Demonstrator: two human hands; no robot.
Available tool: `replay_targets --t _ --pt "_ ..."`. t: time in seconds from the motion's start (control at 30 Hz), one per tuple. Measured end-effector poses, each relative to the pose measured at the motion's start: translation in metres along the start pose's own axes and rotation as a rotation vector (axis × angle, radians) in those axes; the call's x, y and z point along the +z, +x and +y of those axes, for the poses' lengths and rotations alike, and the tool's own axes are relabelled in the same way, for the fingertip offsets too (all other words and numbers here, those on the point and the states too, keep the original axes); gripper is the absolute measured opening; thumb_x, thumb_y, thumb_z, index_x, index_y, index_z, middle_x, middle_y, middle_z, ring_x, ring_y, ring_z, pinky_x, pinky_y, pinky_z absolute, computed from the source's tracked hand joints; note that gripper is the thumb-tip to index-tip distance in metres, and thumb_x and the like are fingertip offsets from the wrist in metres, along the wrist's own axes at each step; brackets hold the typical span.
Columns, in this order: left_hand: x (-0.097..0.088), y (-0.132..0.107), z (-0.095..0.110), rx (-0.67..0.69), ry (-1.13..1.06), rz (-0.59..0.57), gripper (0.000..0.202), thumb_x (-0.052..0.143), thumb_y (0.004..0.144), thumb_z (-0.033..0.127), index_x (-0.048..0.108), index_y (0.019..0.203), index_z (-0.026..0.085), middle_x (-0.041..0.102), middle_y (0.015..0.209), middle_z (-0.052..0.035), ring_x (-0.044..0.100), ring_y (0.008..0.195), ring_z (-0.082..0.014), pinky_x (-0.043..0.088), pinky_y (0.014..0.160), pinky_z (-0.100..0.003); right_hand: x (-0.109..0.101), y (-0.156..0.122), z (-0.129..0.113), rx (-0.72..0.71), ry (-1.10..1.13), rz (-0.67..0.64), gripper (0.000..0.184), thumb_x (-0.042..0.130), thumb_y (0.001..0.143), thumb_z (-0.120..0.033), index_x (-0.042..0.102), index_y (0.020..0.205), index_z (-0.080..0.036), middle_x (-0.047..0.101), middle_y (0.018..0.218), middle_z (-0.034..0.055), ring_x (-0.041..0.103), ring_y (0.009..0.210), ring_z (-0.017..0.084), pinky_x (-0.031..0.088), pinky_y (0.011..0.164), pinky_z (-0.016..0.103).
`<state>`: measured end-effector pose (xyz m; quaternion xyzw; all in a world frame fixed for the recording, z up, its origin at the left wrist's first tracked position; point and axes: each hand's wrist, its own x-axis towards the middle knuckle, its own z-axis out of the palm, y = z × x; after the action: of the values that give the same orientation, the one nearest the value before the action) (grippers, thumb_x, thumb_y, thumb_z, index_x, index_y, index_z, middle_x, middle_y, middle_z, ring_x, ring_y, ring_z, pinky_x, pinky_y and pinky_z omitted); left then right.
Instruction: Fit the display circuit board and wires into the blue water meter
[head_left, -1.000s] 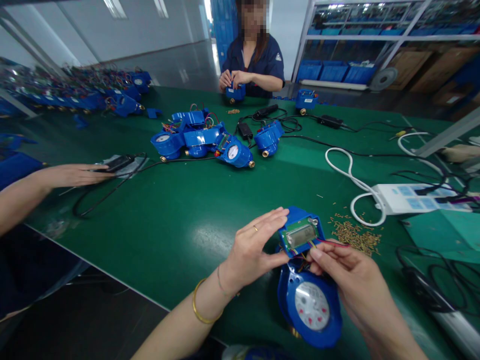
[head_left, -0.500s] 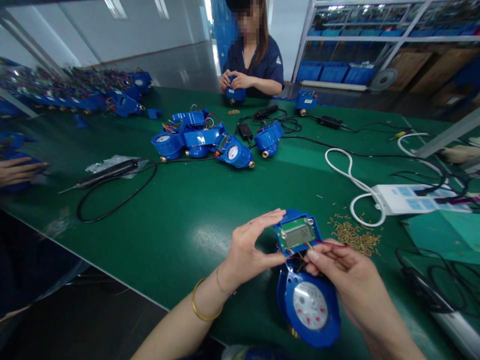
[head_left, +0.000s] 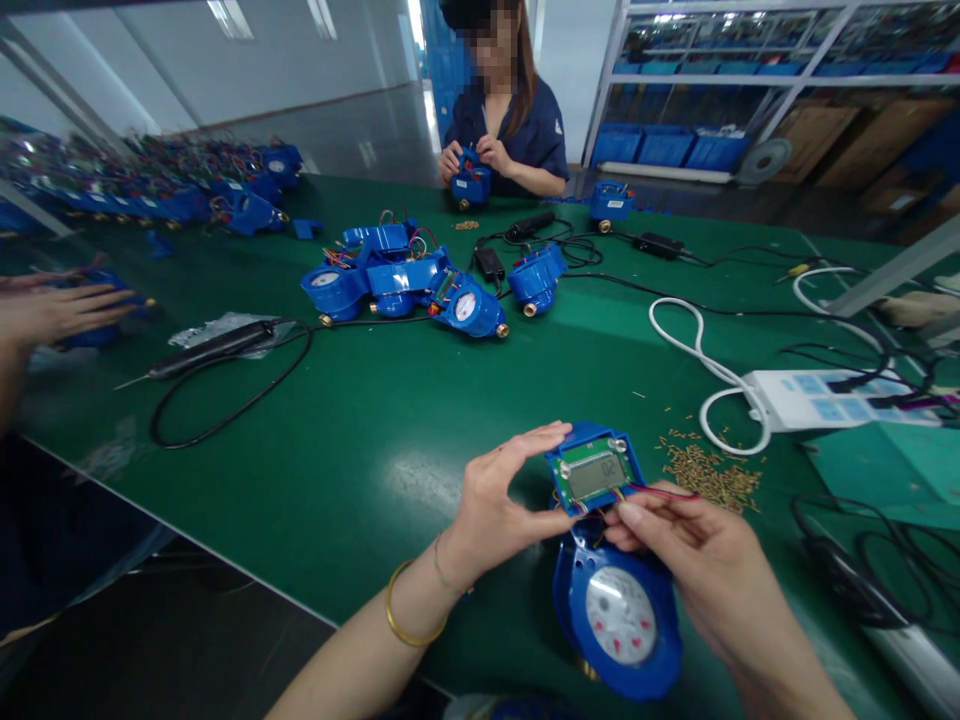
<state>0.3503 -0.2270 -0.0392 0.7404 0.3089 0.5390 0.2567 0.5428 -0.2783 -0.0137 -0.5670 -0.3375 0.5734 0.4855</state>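
Observation:
A blue water meter [head_left: 622,620] with a round white dial stands at the front of the green table. Its upper housing holds a green circuit board with a grey display [head_left: 596,475]. My left hand [head_left: 499,490] grips that housing from the left, thumb below and fingers along the top edge. On the other side, my right hand [head_left: 675,530] pinches the thin wires [head_left: 619,495] at the board's lower edge; a red and black pair runs over its fingers. My fingertips partly cover the gap between housing and dial.
Small brass-coloured screws [head_left: 712,475] lie in a pile to the right, near a white power strip [head_left: 840,395]. Several blue meters [head_left: 405,275] stand mid-table. A black electric screwdriver [head_left: 214,348] lies at left. Co-workers' hands handle meters at the far side and left edge.
My hands and the meter have barely moved; my right fingertips shifted slightly at the wires. The left co-worker's hands and meter moved right. The co-worker opposite raised one hand a little.

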Motion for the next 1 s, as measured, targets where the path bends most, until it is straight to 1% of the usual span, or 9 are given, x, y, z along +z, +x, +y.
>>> replay_targets --t 0.1,0.17,0.37,0.43,0.6,0.83,1.0 --pt "0.0002 -0.0001 0.0000 -0.009 0.002 -0.002 0.065 0.089 0.068 0.025 0.058 0.124 0.017 0.070 0.127 -0.0147 0.069 0.117 -0.0268 0.058 0.104 -0.043 -0.0020 0.0005 0.0022 -0.024 -0.014 -0.018 0.033 0.088 0.068 -0.045 0.078 0.079 -0.016 0.074 0.075 0.0093 0.072 0.064 0.017 0.062 0.061 0.021" --pt "0.0001 0.0001 0.0000 -0.013 0.002 -0.004 0.064 0.089 0.068 0.024 0.058 0.124 0.018 0.070 0.127 -0.0147 0.069 0.117 -0.0270 0.058 0.104 -0.043 -0.0019 0.0011 0.0020 -0.026 -0.012 -0.022 0.034 0.089 0.068 -0.046 0.078 0.078 -0.015 0.074 0.074 0.0095 0.071 0.063 0.017 0.062 0.061 0.022" --pt "-0.0004 0.0007 0.0000 -0.014 -0.005 -0.008 0.064 0.089 0.069 0.024 0.058 0.124 0.017 0.070 0.127 -0.0148 0.069 0.118 -0.0276 0.057 0.105 -0.044 0.0008 0.0016 -0.0019 0.042 0.030 0.026 0.038 0.095 0.055 -0.044 0.077 0.072 -0.014 0.073 0.067 0.0091 0.071 0.057 0.017 0.061 0.057 0.021" --pt "-0.0006 0.0008 0.0000 -0.013 -0.006 -0.012 0.064 0.089 0.069 0.025 0.058 0.125 0.018 0.070 0.128 -0.0148 0.068 0.118 -0.0275 0.057 0.105 -0.044 0.0002 0.0011 -0.0013 0.045 0.031 0.028 0.038 0.095 0.054 -0.043 0.077 0.071 -0.014 0.073 0.066 0.0089 0.071 0.057 0.017 0.061 0.057 0.019" --pt "-0.0020 0.0011 -0.0008 -0.010 0.005 -0.032 0.065 0.089 0.069 0.024 0.057 0.126 0.019 0.070 0.128 -0.0144 0.068 0.120 -0.0267 0.057 0.106 -0.043 -0.0037 0.0011 0.0020 0.012 0.007 -0.022 0.034 0.090 0.067 -0.046 0.080 0.079 -0.016 0.077 0.080 0.0112 0.073 0.065 0.016 0.062 0.063 0.017" --pt "-0.0036 0.0018 -0.0023 -0.009 0.004 -0.054 0.068 0.089 0.067 0.021 0.056 0.127 0.017 0.069 0.130 -0.0153 0.066 0.122 -0.0250 0.055 0.107 -0.039 -0.0035 0.0043 -0.0020 0.008 0.015 -0.046 0.035 0.090 0.066 -0.047 0.080 0.078 -0.016 0.077 0.080 0.0132 0.074 0.063 0.017 0.062 0.061 0.018" --pt "-0.0036 0.0030 0.0004 -0.011 -0.001 -0.051 0.065 0.089 0.068 0.022 0.058 0.124 0.016 0.070 0.128 -0.0159 0.067 0.122 -0.0248 0.054 0.108 -0.038 -0.0065 0.0040 0.0004 0.034 0.020 -0.060 0.037 0.092 0.062 -0.045 0.079 0.076 -0.014 0.076 0.078 0.0151 0.074 0.062 0.018 0.062 0.060 0.017"
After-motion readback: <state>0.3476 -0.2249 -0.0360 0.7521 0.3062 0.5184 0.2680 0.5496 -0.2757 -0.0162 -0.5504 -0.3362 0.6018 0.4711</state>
